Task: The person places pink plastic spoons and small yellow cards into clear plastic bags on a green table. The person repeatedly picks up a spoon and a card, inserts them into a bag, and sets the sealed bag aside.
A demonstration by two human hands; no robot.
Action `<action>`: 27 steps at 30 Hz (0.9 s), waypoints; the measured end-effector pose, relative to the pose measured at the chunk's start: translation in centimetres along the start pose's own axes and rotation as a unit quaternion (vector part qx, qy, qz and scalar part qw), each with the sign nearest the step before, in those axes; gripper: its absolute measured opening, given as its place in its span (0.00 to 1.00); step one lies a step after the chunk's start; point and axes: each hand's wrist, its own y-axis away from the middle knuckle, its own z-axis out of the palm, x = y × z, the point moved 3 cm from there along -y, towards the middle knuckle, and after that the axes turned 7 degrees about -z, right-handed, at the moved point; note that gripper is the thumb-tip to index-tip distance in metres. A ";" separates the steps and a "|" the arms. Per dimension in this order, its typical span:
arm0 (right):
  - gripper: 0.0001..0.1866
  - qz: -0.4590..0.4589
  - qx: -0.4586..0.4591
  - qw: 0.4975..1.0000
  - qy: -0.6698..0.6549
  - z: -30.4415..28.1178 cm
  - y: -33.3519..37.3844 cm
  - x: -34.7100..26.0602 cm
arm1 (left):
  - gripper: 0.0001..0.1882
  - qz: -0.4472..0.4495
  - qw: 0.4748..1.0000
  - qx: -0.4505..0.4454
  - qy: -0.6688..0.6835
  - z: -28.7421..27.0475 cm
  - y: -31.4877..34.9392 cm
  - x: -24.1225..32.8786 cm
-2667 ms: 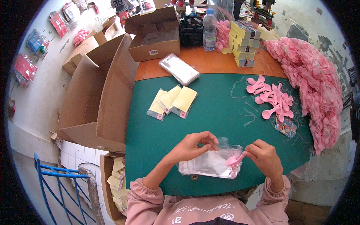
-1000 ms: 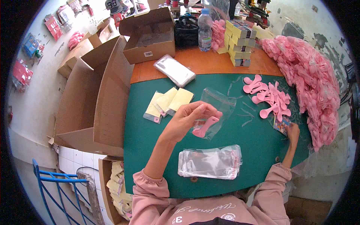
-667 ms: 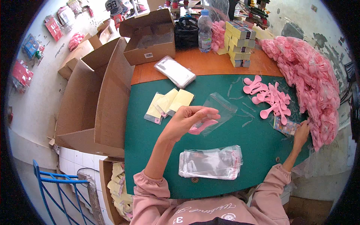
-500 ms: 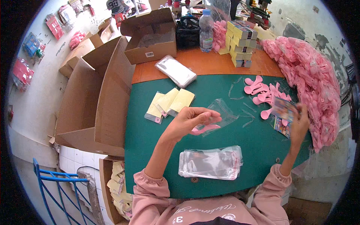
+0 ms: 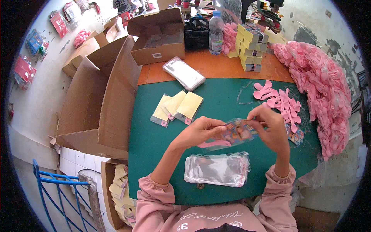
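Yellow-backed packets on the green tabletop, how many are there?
3, overlapping, beyond and left of the left hand: the left packet, the middle packet and the right packet. More could be hidden underneath.

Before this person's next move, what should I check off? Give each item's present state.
1. Left hand has a grip on the clear plastic bag: ok.
2. Pink plastic spoon held together with that bag: ok.
3. Right hand at the right end of the rectangular colour-printed card: ok.
4. Card fully inside the bag: cannot tell; fingers and glossy film obscure it.
5. Stack of flat clear plastic bags lying nearby on the green tabletop: ok.
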 end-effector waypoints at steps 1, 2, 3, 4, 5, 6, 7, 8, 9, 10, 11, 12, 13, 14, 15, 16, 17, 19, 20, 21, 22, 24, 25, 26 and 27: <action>0.07 0.000 -0.039 0.999 -0.010 0.8 0.0 0.1 | 0.16 -0.015 0.999 -0.004 -0.033 0.1 0.1 0.5; 0.08 0.000 -0.079 0.997 -0.021 1.5 -0.1 0.0 | 0.16 -0.014 0.999 -0.004 -0.034 0.2 -0.1 0.3; 0.10 0.057 -0.138 0.988 -0.038 2.2 -0.2 0.1 | 0.17 0.023 0.998 0.010 -0.052 0.3 -0.1 0.1; 0.10 0.057 -0.137 0.988 -0.037 2.4 -0.2 0.4 | 0.18 0.059 0.996 0.024 -0.069 0.5 -0.2 0.2; 0.10 -0.002 -0.151 0.988 -0.019 3.0 -0.2 0.8 | 0.18 0.060 0.995 0.023 -0.070 0.7 -0.2 0.4; 0.10 -0.062 -0.164 0.985 0.000 3.6 -0.2 1.2 | 0.20 0.053 0.992 0.049 -0.107 0.8 -0.1 0.7; 0.11 -0.087 -0.149 0.985 0.000 4.0 -0.2 1.8 | 0.22 0.043 0.986 0.077 -0.143 0.7 0.1 0.8; 0.11 -0.088 -0.149 0.985 -0.001 4.0 -0.3 2.2 | 0.22 0.043 0.986 0.078 -0.143 0.6 0.1 0.7; 0.11 -0.016 -0.179 0.983 -0.042 4.0 -0.3 3.0 | 0.24 0.011 0.979 0.088 -0.183 0.5 0.0 0.5; 0.11 0.056 -0.208 0.973 -0.084 4.1 -0.2 3.7 | 0.26 -0.022 0.970 0.099 -0.223 0.3 0.1 0.4; 0.11 0.056 -0.209 0.973 -0.085 4.1 -0.3 4.4 | 0.26 -0.023 0.970 0.099 -0.223 -0.2 0.2 0.3; 0.10 0.077 -0.183 0.973 -0.120 4.0 -0.3 5.4 | 0.23 -0.015 0.980 0.069 -0.189 -1.0 0.3 0.1; 0.09 0.098 -0.156 0.971 -0.154 4.0 -0.4 5.9 | 0.20 -0.007 0.987 0.038 -0.154 -1.6 0.3 -0.2; 0.09 0.098 -0.156 0.971 -0.154 4.0 -0.5 6.0 | 0.20 -0.008 0.987 0.038 -0.154 -2.3 0.3 -0.7; 0.09 0.134 -0.152 0.960 -0.192 4.0 -0.4 6.1 | 0.18 0.011 0.985 0.040 -0.170 -2.8 0.3 -1.1; 0.09 0.168 -0.149 0.947 -0.229 4.1 -0.4 6.3 | 0.16 0.030 0.981 0.042 -0.186 -3.1 0.3 -1.4; 0.09 0.169 -0.150 0.947 -0.230 4.1 -0.5 6.2 | 0.13 0.059 0.983 0.068 -0.160 -3.2 0.4 -1.4; 0.10 0.236 -0.112 0.897 -0.355 3.8 -0.7 5.8 | 0.13 0.048 0.983 0.084 -0.153 -3.5 0.5 -1.4; 0.10 0.237 -0.113 0.897 -0.356 3.4 -0.7 5.8 | 0.13 0.038 0.983 0.101 -0.146 -3.7 0.6 -1.4; 0.11 0.245 -0.129 0.900 -0.338 2.9 -0.7 6.0 | 0.13 0.037 0.984 0.101 -0.145 -3.7 0.8 -1.3; 0.12 0.252 -0.142 0.903 -0.319 2.5 -0.6 6.2 | 0.13 0.023 0.983 0.104 -0.148 -3.8 0.7 -1.1; 0.11 0.240 -0.143 0.908 -0.311 2.3 -0.4 6.5 | 0.13 0.009 0.983 0.105 -0.151 -3.9 0.6 -1.0; 0.11 0.227 -0.143 0.914 -0.305 2.3 -0.4 6.6 | 0.13 -0.003 0.983 0.089 -0.158 -3.9 0.5 -1.0; 0.11 0.227 -0.143 0.914 -0.305 2.3 -0.4 6.5 | 0.14 -0.015 0.983 0.073 -0.166 -3.8 0.5 -1.0; 0.10 0.205 -0.152 0.930 -0.263 2.3 -0.4 6.4 | 0.14 -0.015 0.983 0.073 -0.166 -3.8 0.5 -0.9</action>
